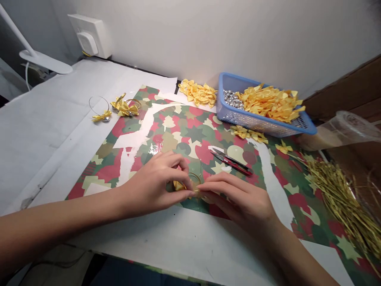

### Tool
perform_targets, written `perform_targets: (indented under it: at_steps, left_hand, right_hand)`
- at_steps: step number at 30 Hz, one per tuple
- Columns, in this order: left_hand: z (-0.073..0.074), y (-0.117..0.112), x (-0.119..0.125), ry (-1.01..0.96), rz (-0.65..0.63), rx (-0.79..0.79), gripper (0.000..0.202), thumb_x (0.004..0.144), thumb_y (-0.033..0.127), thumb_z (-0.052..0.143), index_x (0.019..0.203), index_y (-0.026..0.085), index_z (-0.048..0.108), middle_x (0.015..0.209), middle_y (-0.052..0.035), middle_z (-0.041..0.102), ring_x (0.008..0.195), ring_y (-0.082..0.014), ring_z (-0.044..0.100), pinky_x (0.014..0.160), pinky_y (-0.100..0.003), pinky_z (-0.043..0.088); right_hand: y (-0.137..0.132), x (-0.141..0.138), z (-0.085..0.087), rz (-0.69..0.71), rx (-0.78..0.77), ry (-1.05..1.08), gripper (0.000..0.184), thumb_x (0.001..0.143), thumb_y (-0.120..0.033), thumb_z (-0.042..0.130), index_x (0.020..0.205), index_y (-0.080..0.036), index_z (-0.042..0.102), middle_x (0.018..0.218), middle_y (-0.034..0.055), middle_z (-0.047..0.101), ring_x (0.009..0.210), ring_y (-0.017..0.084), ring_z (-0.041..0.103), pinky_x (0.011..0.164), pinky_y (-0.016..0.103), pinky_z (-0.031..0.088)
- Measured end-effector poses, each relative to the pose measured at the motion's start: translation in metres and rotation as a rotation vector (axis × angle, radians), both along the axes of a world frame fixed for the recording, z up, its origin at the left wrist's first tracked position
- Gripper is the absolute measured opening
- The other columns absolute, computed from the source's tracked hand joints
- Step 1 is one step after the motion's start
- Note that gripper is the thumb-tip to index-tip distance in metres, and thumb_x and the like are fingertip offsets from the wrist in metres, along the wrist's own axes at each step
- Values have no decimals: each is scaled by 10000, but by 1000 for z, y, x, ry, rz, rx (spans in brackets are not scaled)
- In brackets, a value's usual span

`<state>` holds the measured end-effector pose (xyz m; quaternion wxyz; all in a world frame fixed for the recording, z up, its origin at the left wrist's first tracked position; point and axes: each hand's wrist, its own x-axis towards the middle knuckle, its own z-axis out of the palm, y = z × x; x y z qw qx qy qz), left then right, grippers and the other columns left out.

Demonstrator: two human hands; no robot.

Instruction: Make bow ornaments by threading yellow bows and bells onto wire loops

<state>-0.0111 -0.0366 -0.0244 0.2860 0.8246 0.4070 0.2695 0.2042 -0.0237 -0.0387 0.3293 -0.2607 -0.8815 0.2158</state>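
Note:
My left hand (166,178) is closed in a pinch on a yellow ribbon bow (179,185), which sits mostly behind its fingers. Fingertips of my right hand (238,194) meet those of the left, pressed together on the thin gold wire (195,176) that loops up from the bow. The exact pinch point is partly hidden. Just beyond my right hand lies a pair of thread snips (232,162) with red handles. At the left rest bows on wire loops (125,107) and a single bow on a wire ring (102,116), each with a silvery bell or bead.
A blue plastic basket (264,124) holds yellow bows (270,101) and silver beads (233,99). More bows (198,92) are piled beside it. A bundle of gold-green wires (336,194) lies right, near a clear plastic container (348,129). A white lamp base (46,62) stands far left.

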Motion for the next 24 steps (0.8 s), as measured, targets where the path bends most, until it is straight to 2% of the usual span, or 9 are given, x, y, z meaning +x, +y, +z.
perform_targets:
  at_steps: [7, 13, 19, 24]
  left_hand:
    - [1, 0, -1, 7, -22, 3, 101, 837, 218, 610, 780, 194, 689, 841, -32, 560, 804, -153, 506, 721, -275, 388]
    - [0, 0, -1, 11, -82, 8, 88, 841, 221, 621, 797, 195, 693, 839, -29, 553, 784, -146, 496, 752, -288, 380]
    - [0, -1, 0, 17, -111, 8, 110, 851, 240, 613, 783, 191, 685, 852, -29, 556, 744, -138, 484, 733, -294, 371]
    - [0, -3, 3, -12, -121, -7, 125, 835, 223, 634, 740, 159, 683, 813, -30, 555, 744, -133, 491, 675, -270, 358]
  right_hand:
    - [-2, 1, 3, 79, -56, -2, 152, 899, -89, 504, 953, -202, 590, 787, 32, 636, 686, 137, 603, 602, 241, 510]
    - [-3, 3, 4, 106, -73, -100, 117, 909, -76, 486, 920, -183, 531, 746, 24, 555, 657, 127, 508, 564, 236, 437]
    - [-6, -3, 3, 91, 69, -136, 145, 926, -88, 447, 820, -171, 500, 660, -6, 431, 592, 121, 398, 512, 232, 346]
    - [-9, -12, -4, 53, 98, -82, 218, 923, -86, 441, 726, -165, 489, 609, -5, 437, 546, 118, 351, 488, 249, 301]
